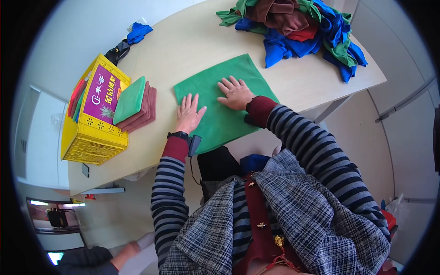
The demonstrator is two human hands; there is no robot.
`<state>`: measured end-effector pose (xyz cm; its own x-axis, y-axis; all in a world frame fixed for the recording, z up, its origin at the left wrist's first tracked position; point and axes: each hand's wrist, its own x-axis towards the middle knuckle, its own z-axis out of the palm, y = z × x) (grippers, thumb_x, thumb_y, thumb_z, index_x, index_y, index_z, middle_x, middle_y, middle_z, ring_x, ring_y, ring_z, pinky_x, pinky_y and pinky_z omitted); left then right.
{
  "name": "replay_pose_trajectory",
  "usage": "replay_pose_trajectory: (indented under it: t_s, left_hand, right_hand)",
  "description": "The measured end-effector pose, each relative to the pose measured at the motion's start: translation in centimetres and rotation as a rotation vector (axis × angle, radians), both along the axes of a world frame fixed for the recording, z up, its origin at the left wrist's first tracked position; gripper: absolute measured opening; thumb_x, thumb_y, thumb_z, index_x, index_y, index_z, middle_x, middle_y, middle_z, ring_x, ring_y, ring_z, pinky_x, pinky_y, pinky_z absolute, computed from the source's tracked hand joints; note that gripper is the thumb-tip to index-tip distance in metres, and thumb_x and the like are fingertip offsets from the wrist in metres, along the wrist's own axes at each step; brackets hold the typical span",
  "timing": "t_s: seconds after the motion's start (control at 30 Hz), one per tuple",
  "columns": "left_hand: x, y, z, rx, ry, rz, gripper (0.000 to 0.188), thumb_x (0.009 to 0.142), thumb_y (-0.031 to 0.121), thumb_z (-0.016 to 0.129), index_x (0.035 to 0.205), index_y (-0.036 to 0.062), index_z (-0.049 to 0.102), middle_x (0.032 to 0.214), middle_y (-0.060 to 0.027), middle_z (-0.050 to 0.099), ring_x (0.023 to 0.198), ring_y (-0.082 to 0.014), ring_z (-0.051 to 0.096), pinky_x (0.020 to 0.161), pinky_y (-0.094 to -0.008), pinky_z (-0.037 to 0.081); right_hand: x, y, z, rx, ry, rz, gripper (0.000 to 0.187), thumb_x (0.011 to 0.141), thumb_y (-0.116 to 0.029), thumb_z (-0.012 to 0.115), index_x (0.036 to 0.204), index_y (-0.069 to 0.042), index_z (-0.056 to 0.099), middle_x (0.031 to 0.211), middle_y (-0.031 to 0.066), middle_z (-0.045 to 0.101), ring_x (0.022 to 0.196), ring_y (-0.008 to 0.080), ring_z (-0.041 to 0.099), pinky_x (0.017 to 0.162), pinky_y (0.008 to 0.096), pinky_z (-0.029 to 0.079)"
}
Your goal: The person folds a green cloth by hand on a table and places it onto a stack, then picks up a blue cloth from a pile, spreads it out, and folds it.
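A green cloth lies spread out at the table's near edge, its lower part reaching that edge. My left hand rests on its left side, fingers stretched and slightly apart. Farther right, my right hand lies flat on the same cloth with its fingers spread. To the left of the cloth stands a stack of folded cloths, a green folded cloth on top and several brown folded cloths below.
Left of the stack is a yellow plastic crate with a purple panel and folded cloths inside. A heap of blue, green, brown and red cloths covers the table's far right. A blue cloth lies far left. Another person's arm shows lower left.
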<state>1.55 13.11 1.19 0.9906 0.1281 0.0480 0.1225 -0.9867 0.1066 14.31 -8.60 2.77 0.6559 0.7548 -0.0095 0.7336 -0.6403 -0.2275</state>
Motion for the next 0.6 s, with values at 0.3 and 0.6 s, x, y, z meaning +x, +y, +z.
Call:
replay_pose_trajectory:
  t_s: [0.3,0.6]
  left_hand:
    - [-0.2,2.3,-1.1,-0.005,-0.020,0.027,0.070,0.101,0.055,0.040,0.157,0.0160,0.025,0.162,-0.0161,0.020,0.150,-0.0342,0.016,0.119,-0.0545,0.016]
    - [4.9,3.1,1.1,0.023,-0.075,-0.005,0.071,0.099,0.055,0.043,0.155,0.0143,0.030,0.162,-0.0157,0.023,0.150,-0.0334,0.019,0.119,-0.0565,0.016]
  right_hand:
    - [8.1,-6.0,-1.8,0.020,-0.089,-0.245,0.071,0.098,-0.054,0.041,0.154,-0.011,0.031,0.161,0.0130,0.027,0.150,0.0343,0.019,0.121,0.0502,0.015]
    - [7.7,0.9,0.4,-0.017,-0.167,-0.049,0.070,0.099,-0.055,0.039,0.155,-0.013,0.030,0.162,0.0107,0.024,0.151,0.0324,0.017,0.121,0.0518,0.015]
